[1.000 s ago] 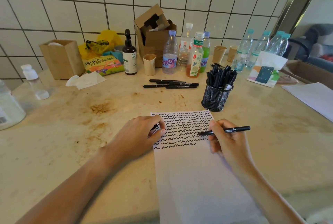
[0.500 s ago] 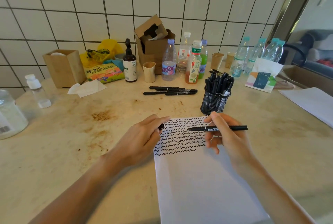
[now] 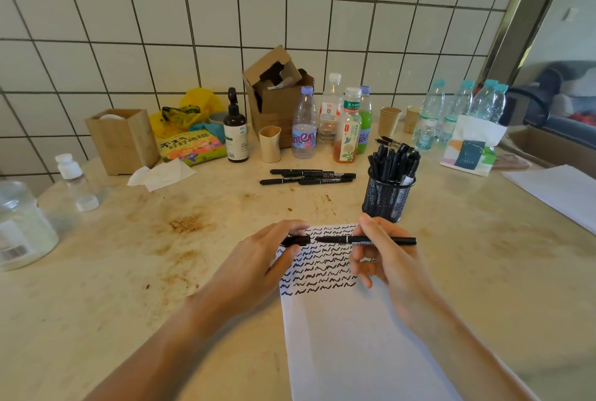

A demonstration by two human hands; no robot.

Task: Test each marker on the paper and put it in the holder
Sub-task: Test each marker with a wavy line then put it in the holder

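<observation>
A white paper (image 3: 348,333) lies in front of me, its top part covered with rows of black squiggles. Above it my right hand (image 3: 392,262) holds a black marker (image 3: 380,241) level, bare tip pointing left. My left hand (image 3: 258,266) pinches the black marker cap (image 3: 296,240), whose mouth sits a small gap from the tip. Behind the paper stands a black mesh holder (image 3: 387,199) with several black markers in it. A few more black markers (image 3: 309,176) lie flat on the table further back.
Along the tiled wall stand bottles (image 3: 304,124), a cardboard box (image 3: 277,97), paper cups (image 3: 269,144), a wooden box (image 3: 122,139) and a tissue pack (image 3: 471,149). A crumpled tissue (image 3: 161,174) and a large plastic jar (image 3: 22,226) sit left; another sheet (image 3: 561,191) lies right.
My right hand lifted the marker off the paper and turned it level. My left hand rose from the sheet and brought the cap up close to the tip.
</observation>
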